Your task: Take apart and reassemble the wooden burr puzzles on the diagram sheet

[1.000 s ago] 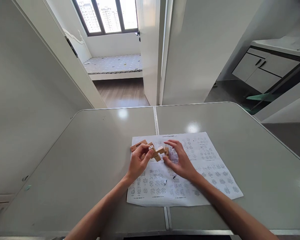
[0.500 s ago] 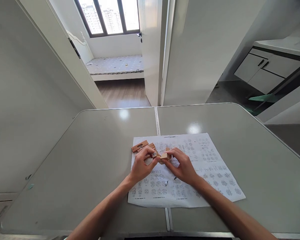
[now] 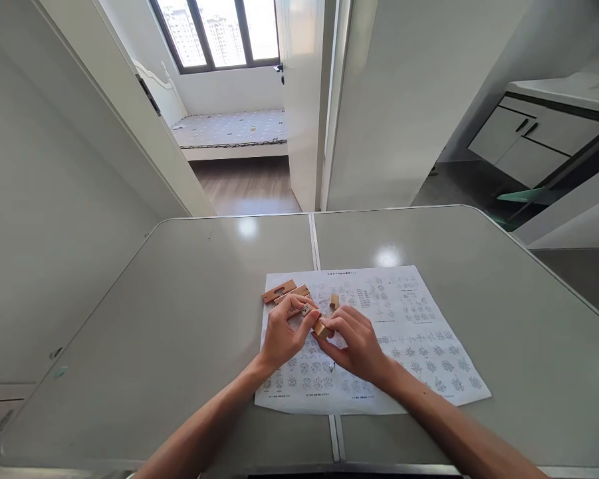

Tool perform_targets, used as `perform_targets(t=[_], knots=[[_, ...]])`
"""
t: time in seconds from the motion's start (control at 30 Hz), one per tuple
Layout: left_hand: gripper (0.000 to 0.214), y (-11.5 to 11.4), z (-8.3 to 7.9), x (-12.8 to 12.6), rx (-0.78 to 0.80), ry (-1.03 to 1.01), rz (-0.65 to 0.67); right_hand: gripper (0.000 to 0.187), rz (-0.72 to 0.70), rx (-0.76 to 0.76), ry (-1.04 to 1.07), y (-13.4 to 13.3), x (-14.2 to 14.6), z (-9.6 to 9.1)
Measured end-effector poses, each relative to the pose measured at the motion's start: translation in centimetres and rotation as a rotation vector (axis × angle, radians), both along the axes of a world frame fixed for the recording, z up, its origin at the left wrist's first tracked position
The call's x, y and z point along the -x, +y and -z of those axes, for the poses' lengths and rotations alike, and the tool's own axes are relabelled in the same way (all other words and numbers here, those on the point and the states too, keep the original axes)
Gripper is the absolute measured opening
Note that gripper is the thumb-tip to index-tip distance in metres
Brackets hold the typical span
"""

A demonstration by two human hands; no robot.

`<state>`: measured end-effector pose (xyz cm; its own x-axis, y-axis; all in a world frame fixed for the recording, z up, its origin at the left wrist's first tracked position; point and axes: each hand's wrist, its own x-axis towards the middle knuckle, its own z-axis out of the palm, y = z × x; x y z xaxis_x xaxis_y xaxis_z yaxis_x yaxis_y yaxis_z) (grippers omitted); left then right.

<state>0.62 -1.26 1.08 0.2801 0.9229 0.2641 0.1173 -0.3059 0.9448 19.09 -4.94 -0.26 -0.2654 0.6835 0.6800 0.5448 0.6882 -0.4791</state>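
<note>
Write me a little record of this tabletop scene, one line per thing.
Left grip: pinching small wooden pieces
Right grip: fingers closed on the same pieces
Loose block: on the sheet, just beyond the right grip
Other blocks: beyond the left grip, at the sheet's corner
Sheet: printed with small diagrams
Table: under the sheet

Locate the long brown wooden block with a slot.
In the head view, the slotted block lies left of centre, across the left edge of the white printed paper sheet, beyond the left hand.
</note>
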Motion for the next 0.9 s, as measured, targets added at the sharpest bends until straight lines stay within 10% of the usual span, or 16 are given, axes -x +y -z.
perform_targets(t=[0.5,0.9], knots=[[0.029,0.9,0.0,0.8,0.022,0.034,0.176,0.012,0.001,0.130,0.230,-0.3,-0.2,-1.2],[0.021,0.5,-0.1,0.5,0.011,0.067,0.037,0.012,-0.011,0.016,0.041,-0.2,-0.5,-0.2]])
